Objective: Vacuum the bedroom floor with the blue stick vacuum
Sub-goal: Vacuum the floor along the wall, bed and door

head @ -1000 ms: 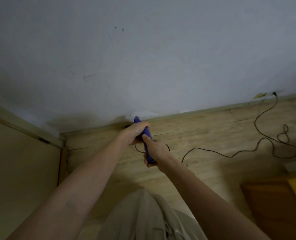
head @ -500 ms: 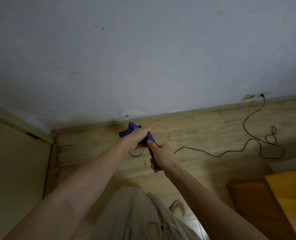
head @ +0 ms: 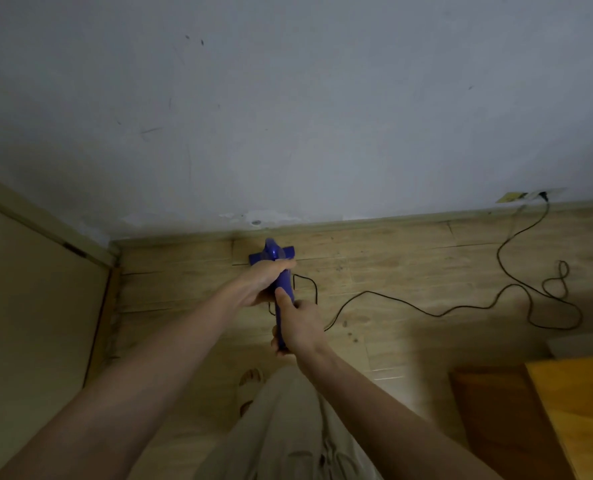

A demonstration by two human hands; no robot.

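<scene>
A lived-in room of a home is showing here, dimly lit. Pale wood-plank flooring (head: 392, 271) is running up to a low skirting board under a scuffed, grey-white painted wall (head: 288, 116). A thin black cord (head: 461, 306) is trailing in loops across the planks from a wall socket (head: 530, 195). A cream door (head: 28, 306) is standing at left, and orange-brown wooden furniture (head: 565, 410) is sitting at lower right.

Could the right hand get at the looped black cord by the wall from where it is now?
Probably not. The right hand grips the blue vacuum, and the cord loops lie on the floor far to its right, though nothing blocks the way.
</scene>
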